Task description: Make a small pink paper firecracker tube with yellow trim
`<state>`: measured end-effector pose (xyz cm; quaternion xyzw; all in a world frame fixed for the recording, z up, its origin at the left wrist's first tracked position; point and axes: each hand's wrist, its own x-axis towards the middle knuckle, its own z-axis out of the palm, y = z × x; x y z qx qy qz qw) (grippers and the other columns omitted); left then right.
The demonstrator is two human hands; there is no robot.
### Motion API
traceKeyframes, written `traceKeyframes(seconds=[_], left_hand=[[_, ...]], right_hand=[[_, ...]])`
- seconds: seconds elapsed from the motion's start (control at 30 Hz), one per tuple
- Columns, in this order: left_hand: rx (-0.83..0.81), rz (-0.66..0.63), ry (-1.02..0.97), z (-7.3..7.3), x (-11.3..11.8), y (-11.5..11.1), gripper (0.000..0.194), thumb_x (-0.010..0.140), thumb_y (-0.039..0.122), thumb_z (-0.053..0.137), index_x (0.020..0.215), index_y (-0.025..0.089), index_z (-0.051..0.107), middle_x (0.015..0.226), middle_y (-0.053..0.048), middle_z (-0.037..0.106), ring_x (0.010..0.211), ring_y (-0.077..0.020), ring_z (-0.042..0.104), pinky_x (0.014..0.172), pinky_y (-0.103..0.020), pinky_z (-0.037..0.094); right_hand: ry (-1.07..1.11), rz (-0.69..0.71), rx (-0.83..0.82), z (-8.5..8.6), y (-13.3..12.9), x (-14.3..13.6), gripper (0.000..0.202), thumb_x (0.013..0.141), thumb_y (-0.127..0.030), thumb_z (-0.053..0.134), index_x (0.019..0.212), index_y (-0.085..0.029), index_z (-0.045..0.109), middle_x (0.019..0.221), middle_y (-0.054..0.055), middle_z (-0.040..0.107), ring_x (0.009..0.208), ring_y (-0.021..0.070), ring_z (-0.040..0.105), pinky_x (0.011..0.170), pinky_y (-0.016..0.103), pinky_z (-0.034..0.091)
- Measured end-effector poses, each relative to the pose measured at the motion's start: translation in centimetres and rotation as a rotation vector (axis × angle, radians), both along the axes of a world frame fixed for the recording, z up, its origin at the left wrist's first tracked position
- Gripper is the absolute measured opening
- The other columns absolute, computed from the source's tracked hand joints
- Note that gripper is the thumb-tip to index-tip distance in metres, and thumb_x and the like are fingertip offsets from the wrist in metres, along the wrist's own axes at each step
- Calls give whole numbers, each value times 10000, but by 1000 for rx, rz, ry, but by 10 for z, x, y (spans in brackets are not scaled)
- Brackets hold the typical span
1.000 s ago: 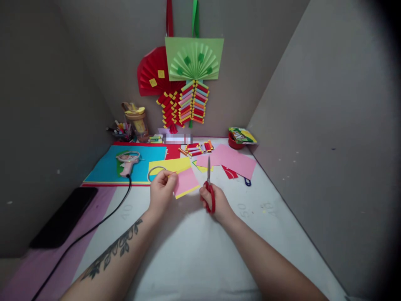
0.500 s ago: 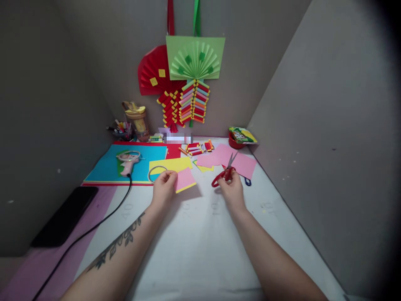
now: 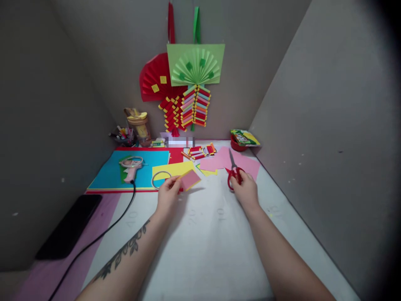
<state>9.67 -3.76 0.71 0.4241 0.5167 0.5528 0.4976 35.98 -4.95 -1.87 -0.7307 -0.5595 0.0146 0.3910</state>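
My left hand pinches the left corner of a small pink paper with yellow edges, tilted above the white table. In my right hand are red-handled scissors, fingers around the handles and the tips pointing up and away. Beyond the scissors lie pink paper sheets. A yellow sheet and a round ring are just behind my left hand.
A pink glue gun with a black cord rests on blue sheets at the left. Near it lies a black flat object. Small paper rolls and a red bowl are at the back. Paper fans hang on the wall.
My right hand has moved right with the scissors, whose blades look closer together. The small paper in my left hand has turned and shows yellow along more edges. The view has shifted slightly.
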Motion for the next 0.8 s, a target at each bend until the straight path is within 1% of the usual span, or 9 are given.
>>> traceKeyframes(seconds=[0.1,0.2,0.27,0.33,0.4,0.43,0.5,0.63,0.8], left_hand=[[-18,-17,-54,4,2,-4,366,673,354,665,970,145,621,644,-5,628,570,-117,560,572,-228,431],[4,-23,-28,8,4,-8,291,702,310,627,950,159,611,693,-22,652,627,-134,599,582,-231,448],[75,-34,23,9,5,-11,194,703,267,606,865,166,635,788,-43,663,731,-153,618,637,-250,472],[183,-34,87,10,6,-14,118,692,225,598,780,172,655,881,-55,656,855,-173,613,743,-284,480],[274,-36,136,12,7,-16,89,691,199,592,738,178,665,920,-56,646,928,-183,595,826,-307,462],[295,-43,150,12,7,-17,90,694,191,588,734,180,669,915,-54,644,933,-184,592,842,-312,456],[276,-62,142,13,9,-19,95,698,181,586,741,182,670,883,-49,645,889,-178,599,808,-306,468],[129,-103,49,11,12,-23,105,689,206,611,777,175,659,816,-35,655,748,-151,610,680,-266,479],[10,-164,-73,7,14,-24,155,676,249,632,799,154,636,814,-51,659,695,-150,609,598,-246,465]], right_hand=[[-188,19,-136,-1,0,-1,401,789,-326,504,1123,-122,590,1015,138,613,943,260,541,827,353,414],[-286,14,-228,2,-2,-3,388,804,-278,496,1152,-128,577,1041,134,617,981,263,521,858,351,384],[-317,-38,-254,5,-2,-3,384,806,-256,494,1161,-134,573,1050,136,614,992,270,506,861,358,369],[-330,-94,-275,6,-2,-1,388,808,-249,491,1170,-133,569,1055,147,610,996,282,492,853,370,360],[-328,-129,-304,6,-1,0,400,815,-264,484,1180,-118,563,1068,168,602,1007,302,476,841,388,356],[-324,-135,-323,6,-1,0,409,819,-275,479,1184,-109,559,1078,179,596,1014,312,468,835,397,355],[-318,-131,-362,5,-1,-1,425,822,-291,474,1193,-97,549,1101,193,582,1026,327,458,829,409,353],[-317,-123,-412,8,-4,-5,416,821,-301,471,1177,-103,557,1121,198,562,1039,333,445,829,419,351],[-345,-147,-407,10,-6,-8,431,818,-345,472,1158,-97,566,1149,206,531,1040,354,434,799,431,370]])
